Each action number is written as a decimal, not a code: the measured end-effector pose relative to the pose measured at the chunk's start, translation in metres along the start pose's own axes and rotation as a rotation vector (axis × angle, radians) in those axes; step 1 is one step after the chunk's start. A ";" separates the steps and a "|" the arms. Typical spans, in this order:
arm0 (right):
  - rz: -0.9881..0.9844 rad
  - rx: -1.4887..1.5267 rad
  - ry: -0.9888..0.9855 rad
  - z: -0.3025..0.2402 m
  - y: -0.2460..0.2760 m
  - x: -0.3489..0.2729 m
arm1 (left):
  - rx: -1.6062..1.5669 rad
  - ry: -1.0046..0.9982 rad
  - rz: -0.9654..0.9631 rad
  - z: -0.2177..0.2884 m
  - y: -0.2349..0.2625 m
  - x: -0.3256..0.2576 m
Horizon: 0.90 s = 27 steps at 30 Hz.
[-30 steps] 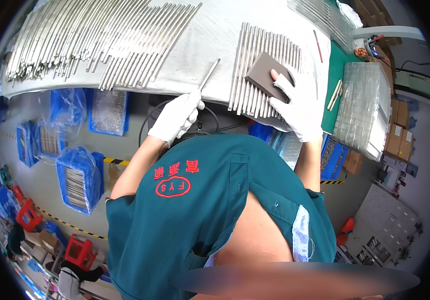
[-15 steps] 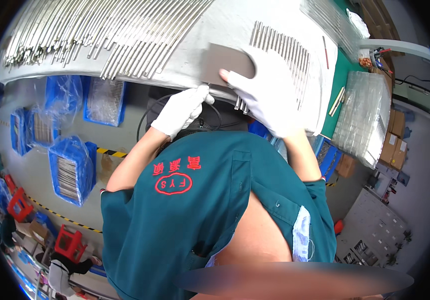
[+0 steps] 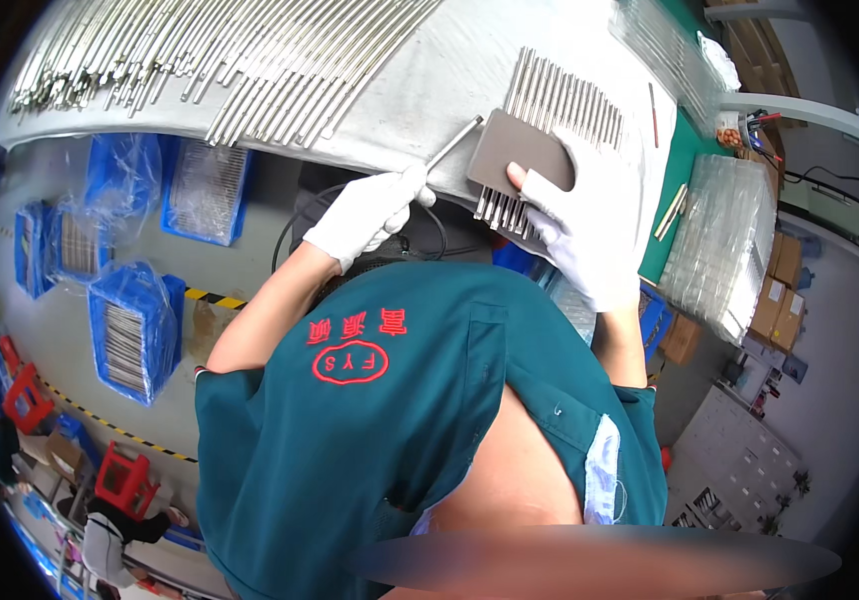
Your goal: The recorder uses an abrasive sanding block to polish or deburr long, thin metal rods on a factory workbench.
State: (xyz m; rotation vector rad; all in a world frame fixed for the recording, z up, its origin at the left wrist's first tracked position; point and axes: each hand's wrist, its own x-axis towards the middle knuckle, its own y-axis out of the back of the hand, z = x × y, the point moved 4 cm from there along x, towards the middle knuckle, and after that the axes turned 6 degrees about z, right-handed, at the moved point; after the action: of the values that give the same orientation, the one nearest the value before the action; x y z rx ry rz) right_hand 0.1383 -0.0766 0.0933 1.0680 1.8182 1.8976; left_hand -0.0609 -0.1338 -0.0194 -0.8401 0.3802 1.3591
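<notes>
My gloved left hand (image 3: 370,215) is closed at the table's near edge, pinching the near end of a thin metal rod (image 3: 456,142), which points up and to the right. Beside it, my gloved right hand (image 3: 595,215) grips a flat grey-brown rectangular pad (image 3: 518,153), thumb on its upper face. That pad lies over the middle of a row of metal rods (image 3: 562,95), whose ends show beyond it and below it. The rod in my left hand is apart from the pad, its tip close to the pad's left edge.
Many metal rods (image 3: 250,55) cover the left of the white-covered table (image 3: 405,110). At right are a thin red stick (image 3: 653,108), clear plastic trays (image 3: 720,240) and a green surface (image 3: 683,170). Blue crates (image 3: 135,335) with plastic film stand on the floor at left.
My right hand and the pad have moved right, off the rod in my left hand and onto the row. That rod now shows; my left hand has barely moved.
</notes>
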 end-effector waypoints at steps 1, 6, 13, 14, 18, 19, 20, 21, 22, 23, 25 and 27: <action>0.005 0.003 -0.038 0.001 0.002 0.000 | 0.015 0.012 -0.004 0.000 0.000 0.001; 0.009 0.013 0.026 -0.011 -0.017 0.027 | 0.137 -0.018 0.039 0.001 0.001 0.004; -0.005 0.027 0.058 -0.005 -0.017 0.016 | 0.275 -0.221 0.134 -0.010 0.001 0.014; -0.045 0.025 0.034 -0.004 -0.016 0.012 | 0.271 -0.219 0.135 -0.008 0.001 0.012; 0.060 -0.035 0.023 -0.014 -0.031 0.036 | 0.460 -0.357 0.143 -0.004 -0.002 0.012; 0.093 -0.041 0.037 -0.015 -0.036 0.039 | 0.514 -0.442 0.192 -0.003 -0.001 0.011; 0.096 -0.042 0.036 -0.014 -0.034 0.036 | 0.516 -0.443 0.192 -0.008 0.001 0.014; 0.069 -0.029 0.038 -0.012 -0.030 0.030 | 0.453 -0.476 0.165 -0.013 0.003 0.017; 0.042 -0.015 0.045 -0.010 -0.025 0.024 | 0.388 -0.509 0.141 -0.015 0.004 0.020; 0.043 -0.011 0.052 -0.007 -0.016 0.016 | 0.385 -0.510 0.149 -0.013 0.005 0.020; -0.044 -0.015 0.030 -0.004 0.002 -0.001 | 0.410 -0.228 0.095 -0.016 0.005 0.020; -0.003 -0.007 0.004 -0.004 0.007 -0.006 | 0.368 -0.211 0.090 -0.010 0.003 0.015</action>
State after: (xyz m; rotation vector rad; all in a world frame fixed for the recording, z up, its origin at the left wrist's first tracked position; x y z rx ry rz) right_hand 0.1413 -0.0849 0.0982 1.0597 1.8127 1.9046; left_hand -0.0588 -0.1308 -0.0375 -0.3761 0.4883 1.3906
